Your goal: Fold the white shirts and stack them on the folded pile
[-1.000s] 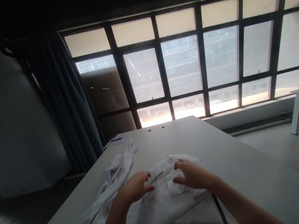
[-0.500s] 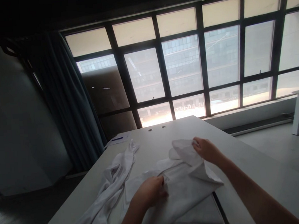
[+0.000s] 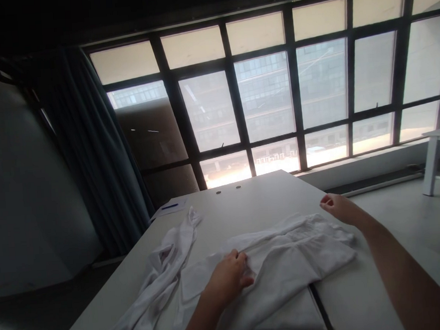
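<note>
A white cloth garment (image 3: pixel 283 261) lies spread and wrinkled over the near part of the table. On its middle rests my left hand (image 3: pixel 230 277), the thumb apart from the bent fingers. My right hand (image 3: pixel 336 208) hovers just past the far right end of the cloth, loosely curled, with nothing seen in it and apart from the fabric. Gathered folds (image 3: pixel 314 226) run along that right end. Below the garment shows a flat white piece with a dark edge (image 3: pixel 320 304); the rest of it is covered. To the left lies a second crumpled white cloth (image 3: pixel 170 261).
A white table (image 3: pixel 260 202) stretches toward the windows, with two round holes near its far end. Paper with a blue pen (image 3: pixel 170 206) lies at the far left corner. A dark curtain (image 3: pixel 95 158) hangs left; another white table (image 3: pixel 429 165) stands right.
My right hand has let go of the lifted part of the garment and moved right. That part now lies flattened out to the right. My left hand has loosened and shifted slightly.
</note>
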`<state>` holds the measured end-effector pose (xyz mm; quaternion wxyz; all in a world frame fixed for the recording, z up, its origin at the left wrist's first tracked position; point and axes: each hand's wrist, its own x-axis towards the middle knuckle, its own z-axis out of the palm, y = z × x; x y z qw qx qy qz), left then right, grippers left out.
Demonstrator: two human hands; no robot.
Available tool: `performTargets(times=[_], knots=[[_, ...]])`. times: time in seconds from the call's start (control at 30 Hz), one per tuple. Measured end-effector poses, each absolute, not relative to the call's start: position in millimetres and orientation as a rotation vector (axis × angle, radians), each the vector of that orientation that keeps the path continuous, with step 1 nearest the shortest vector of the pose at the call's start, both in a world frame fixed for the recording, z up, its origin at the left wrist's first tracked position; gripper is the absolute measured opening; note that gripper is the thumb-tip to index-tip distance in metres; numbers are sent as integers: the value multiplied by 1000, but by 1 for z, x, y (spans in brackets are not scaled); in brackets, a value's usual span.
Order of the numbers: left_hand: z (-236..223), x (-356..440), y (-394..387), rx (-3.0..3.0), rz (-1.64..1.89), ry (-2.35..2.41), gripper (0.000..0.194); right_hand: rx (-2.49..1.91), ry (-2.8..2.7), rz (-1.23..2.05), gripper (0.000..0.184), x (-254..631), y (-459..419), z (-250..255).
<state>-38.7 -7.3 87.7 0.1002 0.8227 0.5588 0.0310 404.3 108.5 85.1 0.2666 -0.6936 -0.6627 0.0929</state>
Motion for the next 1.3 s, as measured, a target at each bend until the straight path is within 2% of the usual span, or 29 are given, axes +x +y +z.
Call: performTargets(times=[0.13, 0.3, 0.4, 0.5, 0.67, 0.83, 1.0, 1.1, 1.17, 1.3], knots=[[80, -33, -5, 2378, 168, 1650, 50, -1682, -2157, 406, 33, 326, 96, 85], [72, -36, -3, 2297, 181, 1717, 58, -1583, -2335, 378, 33, 242, 75, 62], [77, -42, -6, 2250, 58, 1726, 74, -1631, -2339, 310, 44, 220, 67, 53], [84, -48, -9, 2241, 7, 1656, 86, -1662, -2342, 286, 46, 218, 62, 56], [102, -58, -7, 2289, 152, 1693, 66, -1495, -2422, 324, 30, 227, 57, 80], [120, -84, 8, 2263, 505, 1859, 40, -1142, -2309, 477, 31, 232, 51, 111], [110, -107, 29, 2212, 743, 2107, 32, -900, -2111, 579, 24, 228, 34, 135], [107, -104, 28, 2289, 732, 2066, 39, -731, -2098, 833, 24, 222, 16, 147], [111, -95, 18, 2418, 708, 1796, 45, -655, -2135, 999, 28, 219, 6, 151], [121, -70, -9, 2555, 536, 1225, 74, -565, -2304, 1255, 38, 219, -1, 153]])
